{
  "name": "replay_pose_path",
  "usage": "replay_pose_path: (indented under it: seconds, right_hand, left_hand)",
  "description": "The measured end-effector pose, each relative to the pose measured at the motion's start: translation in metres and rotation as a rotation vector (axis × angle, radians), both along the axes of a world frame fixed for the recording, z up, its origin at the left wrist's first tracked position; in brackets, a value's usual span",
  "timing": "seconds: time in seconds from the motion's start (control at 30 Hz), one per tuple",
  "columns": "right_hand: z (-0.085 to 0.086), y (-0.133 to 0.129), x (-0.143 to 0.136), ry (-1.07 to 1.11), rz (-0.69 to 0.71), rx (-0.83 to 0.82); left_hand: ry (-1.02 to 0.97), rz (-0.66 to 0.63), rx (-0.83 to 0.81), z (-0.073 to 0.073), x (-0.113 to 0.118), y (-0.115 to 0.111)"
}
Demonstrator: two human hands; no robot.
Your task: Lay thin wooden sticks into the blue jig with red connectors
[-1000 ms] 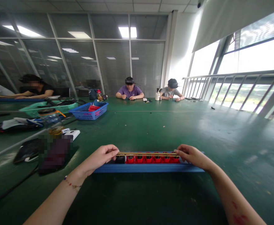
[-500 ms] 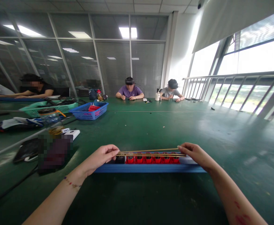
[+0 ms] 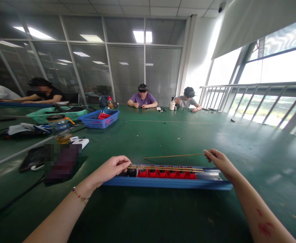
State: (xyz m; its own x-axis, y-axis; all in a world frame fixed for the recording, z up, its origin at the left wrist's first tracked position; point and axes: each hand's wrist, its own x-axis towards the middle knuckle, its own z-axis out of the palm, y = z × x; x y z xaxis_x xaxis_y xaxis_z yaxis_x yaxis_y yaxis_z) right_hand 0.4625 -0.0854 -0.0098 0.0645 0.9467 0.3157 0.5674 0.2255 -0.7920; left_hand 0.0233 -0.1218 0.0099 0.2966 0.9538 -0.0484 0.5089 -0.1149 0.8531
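Office-like workroom, glass partitions (image 3: 126,74), large green table (image 3: 153,133), seated co-workers (image 3: 142,100)

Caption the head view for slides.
Left hand holds thin tan sticks over a long blue tray; right hand holds another stick.

On the green desk (image 3: 148,138) rest a long blue trough (image 3: 168,183), a blue basket (image 3: 93,124), a green basket (image 3: 39,118), a lidded jar (image 3: 58,126) and, farther off, a white bottle (image 3: 172,106).

Open tabletop (image 3: 158,133) lies beyond the thin stick (image 3: 173,156), with the blue basket (image 3: 93,124) obstructing the left.
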Motion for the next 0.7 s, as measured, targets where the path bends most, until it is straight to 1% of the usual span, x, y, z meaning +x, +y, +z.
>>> replay_pose_path:
  seconds: [0.2,0.27,0.37,0.43,0.53,0.7]
  right_hand:
    - [0.000,0.024,-0.031,-0.244,0.259,-0.086]
    - [-0.001,0.032,-0.038,-0.354,0.319,-0.097]
    - [-0.006,0.043,-0.045,-0.503,0.367,-0.130]
    - [-0.010,0.048,-0.047,-0.556,0.399,-0.142]
    - [-0.014,0.052,-0.047,-0.593,0.420,-0.144]
    - [-0.018,0.054,-0.045,-0.608,0.417,-0.187]
  left_hand:
    - [0.180,-0.007,0.156,0.007,-0.008,0.000]
    - [0.227,-0.014,0.192,0.009,-0.012,0.002]
    - [0.301,-0.041,0.246,0.012,-0.017,0.004]
    - [0.356,-0.069,0.284,0.015,-0.019,0.003]
    - [0.425,-0.109,0.315,0.021,-0.020,0.002]
    - [0.505,-0.144,0.346,0.028,-0.018,0.003]
